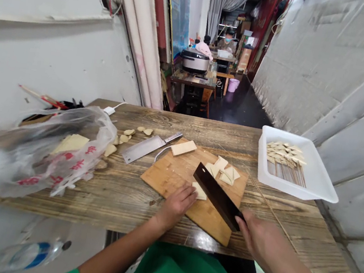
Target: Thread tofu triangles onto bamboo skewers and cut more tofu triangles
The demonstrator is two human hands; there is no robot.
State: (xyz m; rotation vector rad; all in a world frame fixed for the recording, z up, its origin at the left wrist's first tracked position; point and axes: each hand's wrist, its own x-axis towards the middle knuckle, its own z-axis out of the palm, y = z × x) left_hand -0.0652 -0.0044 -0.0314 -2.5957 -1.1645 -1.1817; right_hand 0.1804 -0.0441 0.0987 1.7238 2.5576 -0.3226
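The left arm comes from lower left, and the left hand [175,205] lies low over the board with palm down. Its fingers are bent and kept close together, with the tips on a pale slab [199,191]; whether they also pinch it, I cannot tell. The right arm comes from lower right, and the fingers of the right hand [259,235] are closed around the handle of a dark cleaver [216,196]. Its blade points away and to the left, passing just to the right of the left fingertips; I cannot tell whether it touches the slab.

The near edge of the cutting board [164,175] runs slantwise below the left fingers. To the left of these fingers, the board's surface offers some room. Beyond the fingertips and the blade, flat triangular pieces [229,175] lie in a small group, and a pale rectangular block [183,148] rests at the far corner.

The board is of smooth, light wood, while the table [121,205] under it has strong brown grain. Farther left of the left fingers lie a metal cleaver [145,149] and a crumpled transparent bag [60,153]. Beyond the right fingers, to the right, stands a white tray [320,185] with skewered pieces [286,151].
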